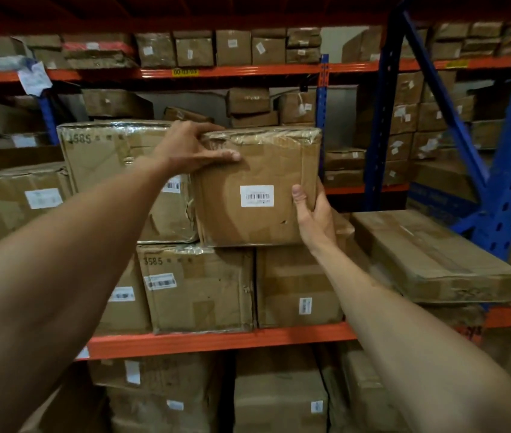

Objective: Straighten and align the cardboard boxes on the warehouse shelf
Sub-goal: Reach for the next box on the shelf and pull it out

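Cardboard boxes fill the orange-beamed shelf [216, 340], and the one in hand is the upper box [257, 189], sitting on the second layer with a barcode label [257, 196] on its front face. It rests across the tops of two lower boxes [198, 289] and stands just beside a taller taped neighbour [116, 170] marked 3585, its left side touching or nearly touching that neighbour.

The left hand [190, 148] is clamped over the upper left corner, fingers on top and thumb pressed flat across the front. The right hand [312, 214] grips the lower right edge, thumb on the front face and fingers wrapped round the side.

Judging by its creased faces, small puncture and wrinkled clear tape along the top, the box is worn and somewhat soft, so the walls may give under a hard squeeze. The taped top looks slick; bare cardboard should offer a surer grip. A diagonal hold on opposite corners, as here, suits turning and sliding it square. Weight cannot be told, though its modest bulk suggests two hands can manage it.

To the right a long flat carton [429, 257] lies askew, and a blue upright [510, 170] stands beyond it.
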